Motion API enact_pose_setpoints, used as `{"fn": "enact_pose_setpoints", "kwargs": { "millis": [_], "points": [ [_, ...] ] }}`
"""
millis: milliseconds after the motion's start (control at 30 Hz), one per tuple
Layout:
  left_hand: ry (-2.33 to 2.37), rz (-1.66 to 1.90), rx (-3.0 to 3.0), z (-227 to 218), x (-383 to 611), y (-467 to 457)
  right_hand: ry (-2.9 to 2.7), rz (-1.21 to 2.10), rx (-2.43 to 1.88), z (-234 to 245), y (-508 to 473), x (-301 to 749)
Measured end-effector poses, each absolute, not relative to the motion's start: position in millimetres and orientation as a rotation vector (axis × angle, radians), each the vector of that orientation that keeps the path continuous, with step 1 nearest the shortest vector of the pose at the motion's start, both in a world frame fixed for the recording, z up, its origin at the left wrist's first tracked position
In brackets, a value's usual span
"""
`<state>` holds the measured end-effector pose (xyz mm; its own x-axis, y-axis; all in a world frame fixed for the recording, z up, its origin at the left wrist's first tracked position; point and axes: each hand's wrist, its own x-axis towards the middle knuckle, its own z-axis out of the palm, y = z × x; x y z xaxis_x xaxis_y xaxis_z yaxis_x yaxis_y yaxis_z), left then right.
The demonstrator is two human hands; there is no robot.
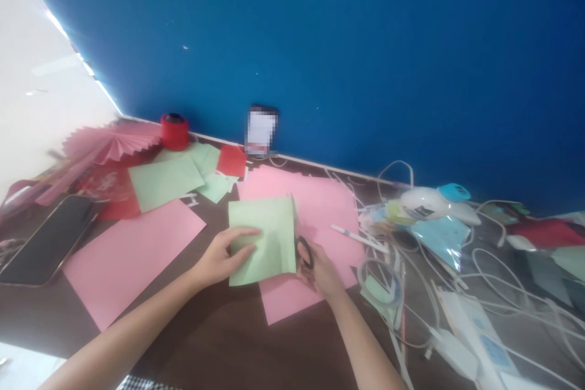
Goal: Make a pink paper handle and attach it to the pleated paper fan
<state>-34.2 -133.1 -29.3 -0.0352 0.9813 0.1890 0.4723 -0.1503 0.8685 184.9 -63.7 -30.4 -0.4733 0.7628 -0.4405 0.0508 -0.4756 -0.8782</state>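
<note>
A light green sheet of paper is held up over pink paper in the middle of the table. My left hand grips its left side, with the thumb and fingers on the near face and the rest of the hand partly behind. In my right hand is a pair of scissors with dark handles; the fingers are wrapped round the loops. The blades lie along the right edge of the green sheet and are mostly hidden or blurred there. Beneath, several pink sheets overlap.
Left lie a phone, a pink sheet, green paper, a folded pink paper fan and a red roll. A power strip, tangled white cables and a white bottle crowd the right. A blue wall bounds the back.
</note>
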Motion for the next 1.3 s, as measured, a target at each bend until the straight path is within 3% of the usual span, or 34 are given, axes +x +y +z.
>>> {"fn": "enact_pose_setpoints", "kwargs": {
  "millis": [1300],
  "points": [
    [1.502,1.141,1.721,-30.2,-30.2,-136.9,-1.233,2.017,-1.200,-30.6,-64.2,183.6]
  ]
}}
